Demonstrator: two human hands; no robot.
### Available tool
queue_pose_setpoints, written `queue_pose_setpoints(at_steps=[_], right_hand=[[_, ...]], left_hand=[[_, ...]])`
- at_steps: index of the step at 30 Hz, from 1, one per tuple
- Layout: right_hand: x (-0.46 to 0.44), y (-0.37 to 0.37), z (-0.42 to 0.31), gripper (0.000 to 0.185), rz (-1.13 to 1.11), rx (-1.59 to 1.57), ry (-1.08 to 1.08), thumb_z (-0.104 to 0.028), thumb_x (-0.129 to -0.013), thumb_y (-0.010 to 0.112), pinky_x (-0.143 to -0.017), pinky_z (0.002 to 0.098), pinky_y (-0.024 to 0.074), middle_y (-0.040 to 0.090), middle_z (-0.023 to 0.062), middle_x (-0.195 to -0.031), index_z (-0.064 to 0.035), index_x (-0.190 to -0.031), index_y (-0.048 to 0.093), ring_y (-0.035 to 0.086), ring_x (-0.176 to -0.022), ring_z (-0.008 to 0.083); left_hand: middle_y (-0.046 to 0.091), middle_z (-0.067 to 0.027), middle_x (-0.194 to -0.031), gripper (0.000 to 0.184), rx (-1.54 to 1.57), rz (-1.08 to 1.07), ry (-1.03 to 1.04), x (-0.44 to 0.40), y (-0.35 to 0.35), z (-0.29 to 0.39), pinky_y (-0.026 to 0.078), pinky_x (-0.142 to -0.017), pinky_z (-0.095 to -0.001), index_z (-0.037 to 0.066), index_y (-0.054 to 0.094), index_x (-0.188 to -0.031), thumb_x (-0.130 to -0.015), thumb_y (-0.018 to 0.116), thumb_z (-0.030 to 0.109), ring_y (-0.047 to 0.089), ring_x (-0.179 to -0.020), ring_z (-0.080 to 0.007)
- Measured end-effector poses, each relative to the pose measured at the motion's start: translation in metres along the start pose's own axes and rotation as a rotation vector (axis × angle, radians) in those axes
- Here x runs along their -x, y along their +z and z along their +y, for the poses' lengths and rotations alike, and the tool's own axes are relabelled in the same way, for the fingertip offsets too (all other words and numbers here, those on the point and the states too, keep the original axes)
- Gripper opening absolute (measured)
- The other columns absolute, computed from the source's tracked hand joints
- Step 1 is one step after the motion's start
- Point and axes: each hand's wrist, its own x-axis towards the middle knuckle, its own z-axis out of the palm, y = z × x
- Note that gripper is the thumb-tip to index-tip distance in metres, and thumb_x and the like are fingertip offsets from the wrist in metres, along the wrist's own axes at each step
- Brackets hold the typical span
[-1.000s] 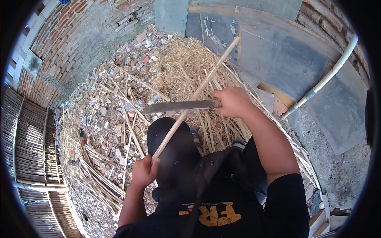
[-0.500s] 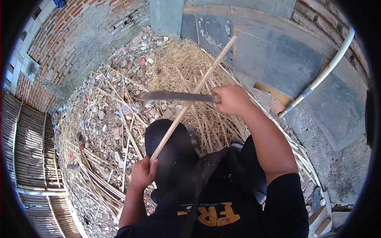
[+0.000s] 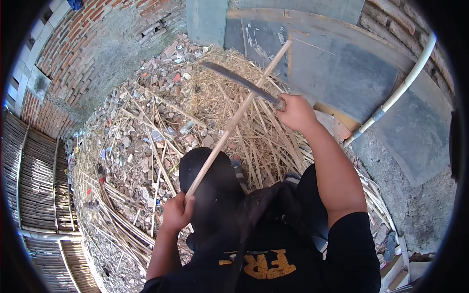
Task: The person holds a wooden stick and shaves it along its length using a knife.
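Note:
My left hand [image 3: 178, 212] is closed round the near end of a long, pale strip of split bamboo or wood [image 3: 221, 141], which slants up and away to the right across my dark-clad knee. In my right hand [image 3: 296, 113] is the handle of a machete [image 3: 233, 78]. Its dark blade points up and to the left, crossing the strip nearer the far end. Whether the edge touches the strip cannot be made out. Beneath, straw-like shavings [image 3: 215, 73] and loose strips [image 3: 259, 151] cover the ground.
Stony rubble [image 3: 137, 141] spreads to the left, with a bundle of long strips [image 3: 122, 224] lying on it. A brick wall [image 3: 93, 63] stands at the back left, a bamboo slat panel [image 3: 39, 171] at the left. Grey boards [image 3: 337, 73] and a white pipe [image 3: 408, 85] are at the right.
The machete has moved farther along the strip, its tip swinging up and away. My right hand has shifted slightly forward and right. My left hand stays put on the strip.

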Motion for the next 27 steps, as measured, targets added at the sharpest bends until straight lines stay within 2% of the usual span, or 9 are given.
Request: queue_pose_setpoints(at_steps=[5,8,9,12,15,18,21,25,27], right_hand=[[0.017,-0.004,-0.042,0.018,-0.200,0.297,-0.168,-0.020,-0.082,0.073,-0.079,0.0495,0.0578,0.074,0.0132,-0.086,-0.0163,-0.100,0.073,0.074,-0.090,0.0348],[0.014,-0.012,-0.048,0.018,-0.263,0.269,-0.171,-0.021,-0.082,0.073,-0.080,0.0497,0.0578,0.074,0.0127,-0.085,-0.0172,-0.099,0.074,0.074,-0.090,0.0345],[0.009,-0.013,-0.040,0.020,-0.253,0.134,-0.130,-0.023,-0.084,0.074,-0.083,0.0501,0.0576,0.075,0.0150,-0.088,-0.0146,-0.102,0.075,0.074,-0.092,0.0360],[-0.019,0.004,0.007,0.029,0.031,-0.157,0.107,-0.025,-0.085,0.074,-0.085,0.0494,0.0577,0.076,0.0184,-0.094,-0.0121,-0.111,0.075,0.073,-0.093,0.0387],[-0.013,-0.003,0.017,0.037,0.049,0.012,0.133,-0.027,-0.086,0.074,-0.086,0.0487,0.0576,0.076,0.0213,-0.098,-0.0096,-0.119,0.075,0.072,-0.096,0.0405],[-0.008,-0.001,0.014,0.040,0.043,-0.042,0.128,-0.027,-0.086,0.074,-0.086,0.0489,0.0577,0.075,0.0216,-0.097,-0.0117,-0.124,0.074,0.072,-0.096,0.0399],[0.002,-0.012,-0.010,0.039,-0.027,-0.011,0.107,-0.025,-0.085,0.074,-0.086,0.0491,0.0582,0.076,0.0192,-0.097,-0.0120,-0.122,0.073,0.073,-0.096,0.0381],[0.013,-0.008,-0.036,0.028,-0.213,0.224,-0.100,-0.022,-0.083,0.075,-0.082,0.0495,0.0584,0.076,0.0130,-0.093,-0.0120,-0.109,0.073,0.074,-0.094,0.0348],[0.019,-0.007,-0.052,0.026,-0.260,0.265,-0.175,-0.021,-0.082,0.075,-0.081,0.0496,0.0582,0.076,0.0128,-0.092,-0.0119,-0.106,0.073,0.074,-0.093,0.0345]], left_hand=[[0.056,-0.0206,-0.057,0.040,-0.035,-0.017,-0.002,-0.002,-0.004,0.008,0.047,-0.052,-0.0500,0.004,0.051,-0.074,-0.100,0.067,0.029,0.062,-0.055,-0.0442],[0.057,-0.0204,-0.057,0.039,-0.045,-0.003,0.009,0.001,0.000,-0.004,0.047,-0.052,-0.0501,0.004,0.052,-0.074,-0.100,0.067,0.029,0.062,-0.055,-0.0443],[0.057,-0.0204,-0.057,0.039,-0.042,0.006,0.013,0.003,0.003,-0.008,0.047,-0.052,-0.0501,0.004,0.052,-0.075,-0.100,0.067,0.029,0.062,-0.055,-0.0444],[0.057,-0.0205,-0.057,0.039,-0.069,0.055,0.021,0.004,0.006,-0.008,0.048,-0.052,-0.0503,0.004,0.052,-0.075,-0.100,0.068,0.030,0.063,-0.056,-0.0448],[0.058,-0.0206,-0.058,0.040,-0.073,0.035,0.023,0.001,0.001,-0.003,0.047,-0.052,-0.0506,0.004,0.051,-0.075,-0.099,0.068,0.030,0.062,-0.056,-0.0449],[0.058,-0.0209,-0.058,0.040,-0.055,0.031,0.019,0.001,0.003,-0.004,0.046,-0.052,-0.0512,0.004,0.051,-0.075,-0.100,0.068,0.031,0.061,-0.055,-0.0451],[0.058,-0.0215,-0.058,0.041,-0.033,0.046,0.005,0.002,0.006,-0.001,0.046,-0.052,-0.0516,0.004,0.051,-0.075,-0.100,0.067,0.031,0.062,-0.056,-0.0454],[0.058,-0.0217,-0.058,0.041,-0.063,0.031,-0.015,0.002,0.002,0.005,0.046,-0.052,-0.0515,0.004,0.051,-0.074,-0.101,0.067,0.031,0.062,-0.056,-0.0458],[0.058,-0.0216,-0.058,0.041,-0.083,0.023,-0.003,0.003,-0.001,0.005,0.046,-0.052,-0.0515,0.004,0.051,-0.075,-0.101,0.067,0.031,0.061,-0.056,-0.0458]])
